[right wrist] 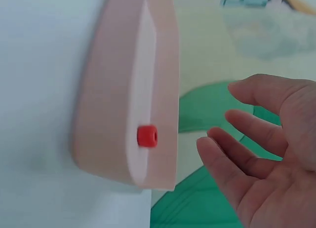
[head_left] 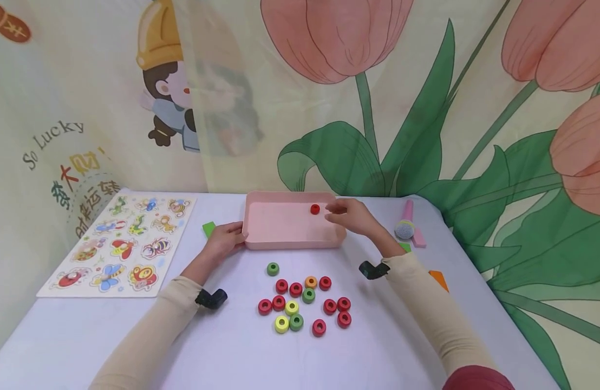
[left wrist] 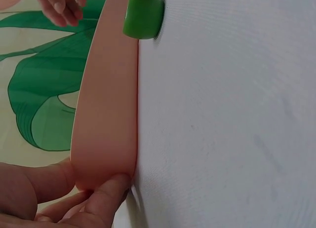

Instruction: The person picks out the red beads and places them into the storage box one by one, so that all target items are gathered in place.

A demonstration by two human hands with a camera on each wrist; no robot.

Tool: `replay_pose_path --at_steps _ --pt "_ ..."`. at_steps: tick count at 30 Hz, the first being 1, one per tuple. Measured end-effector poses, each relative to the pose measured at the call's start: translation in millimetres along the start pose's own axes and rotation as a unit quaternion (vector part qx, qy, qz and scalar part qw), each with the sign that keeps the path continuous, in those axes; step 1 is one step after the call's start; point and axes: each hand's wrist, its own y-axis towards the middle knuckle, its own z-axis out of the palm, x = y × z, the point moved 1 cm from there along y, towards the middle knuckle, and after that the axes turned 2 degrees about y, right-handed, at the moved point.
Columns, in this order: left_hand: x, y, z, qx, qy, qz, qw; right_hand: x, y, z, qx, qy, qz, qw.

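Note:
A pink tray [head_left: 292, 245] lies at the back of the white table. My left hand [head_left: 224, 241] holds its left front corner; the left wrist view shows thumb and fingers [left wrist: 106, 198] pinching that corner. A single red bead [head_left: 315, 209] sits inside the tray towards the right. Over the tray's right end hovers my right hand [head_left: 351, 215], its fingers parted and holding nothing, as the right wrist view also shows. In front of the tray, several red, green, yellow and orange beads are scattered, among them a green bead [head_left: 273, 268] closest to it.
At the left lies a sheet of insect pictures [head_left: 119, 246]. A green piece [head_left: 209, 228] is beside my left hand. To the right are a toy microphone [head_left: 405, 222], a pink block [head_left: 419, 238] and an orange piece [head_left: 439, 280]. A printed curtain [head_left: 329, 108] hangs behind the table.

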Motion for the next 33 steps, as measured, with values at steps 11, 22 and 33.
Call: replay_pose_path --at_steps 11,22,33 --pt "0.2 2.7 -1.0 -0.002 -0.010 -0.003 0.9999 -2.3 -67.7 31.3 0.088 -0.003 -0.052 0.995" --pt "2.9 3.0 -2.0 0.005 -0.017 0.001 0.9998 -10.5 -86.0 60.6 0.157 -0.023 0.007 0.987" --pt "1.2 3.9 -1.6 0.003 -0.014 -0.011 0.9998 -8.0 -78.8 53.6 0.169 -0.022 -0.011 0.985"
